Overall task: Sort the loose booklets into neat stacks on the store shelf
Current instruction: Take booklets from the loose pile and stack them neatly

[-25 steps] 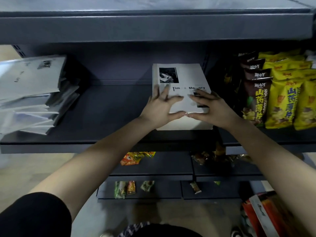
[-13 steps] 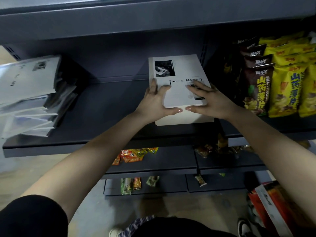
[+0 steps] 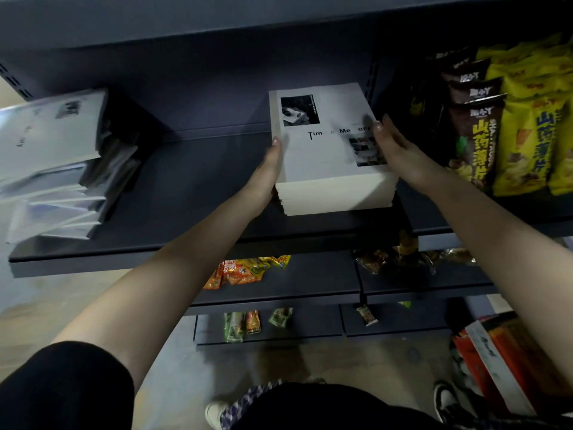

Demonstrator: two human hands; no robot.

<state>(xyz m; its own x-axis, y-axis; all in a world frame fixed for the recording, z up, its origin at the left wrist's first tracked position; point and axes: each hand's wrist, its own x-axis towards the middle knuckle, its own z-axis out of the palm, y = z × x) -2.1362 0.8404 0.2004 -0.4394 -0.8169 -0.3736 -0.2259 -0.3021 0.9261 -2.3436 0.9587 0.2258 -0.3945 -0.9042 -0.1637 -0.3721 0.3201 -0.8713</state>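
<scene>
Evidently the booklet stack (image 3: 325, 159) is pressed between the flat, straight-fingered left hand (image 3: 267, 172) and right hand (image 3: 397, 147) so that its edges are squared on the shelf (image 3: 186, 190).

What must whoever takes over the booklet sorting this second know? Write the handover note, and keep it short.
Left hand: open, flat against the left side of the booklet stack.
Right hand: open, flat against the stack's right side; slightly blurred.
Things: the stack sits mid-shelf, beside the snack bags. A loose pile of booklets lies slanted at the shelf's left end.
Done: one stack built, edges nearly even.
Left: finish squaring it, then sort the loose pile into neat stacks.
</scene>
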